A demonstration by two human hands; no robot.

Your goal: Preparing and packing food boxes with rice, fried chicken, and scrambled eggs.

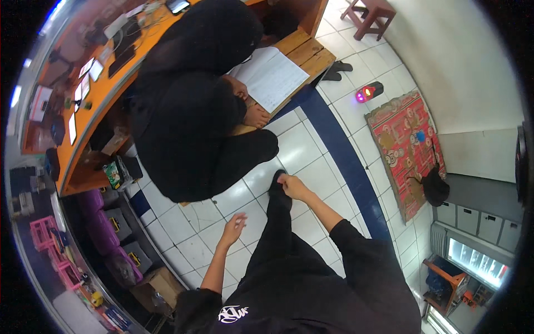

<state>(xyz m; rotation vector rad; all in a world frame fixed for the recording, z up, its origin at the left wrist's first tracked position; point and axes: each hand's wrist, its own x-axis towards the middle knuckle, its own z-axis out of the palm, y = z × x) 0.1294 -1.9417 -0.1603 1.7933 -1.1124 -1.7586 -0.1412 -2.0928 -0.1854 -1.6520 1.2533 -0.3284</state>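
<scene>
My right hand (294, 187) reaches down to the dark shoe (278, 177) on my outstretched foot. Its fingers are curled together against the shoe's inner side, and what they grip, if anything, is hidden. My left hand (235, 227) hangs in the air above the tiles, to the left of my black trouser leg (274, 228). Nothing is in it; the fingers are loosely bent and apart.
A person in black (194, 117) sits just ahead, by a white paper sheet (275, 78) on a wooden bench (308, 50). An orange counter (94, 125) curves along the left. Purple bins (100, 228) stand below it. A red patterned mat (397, 142) lies at right.
</scene>
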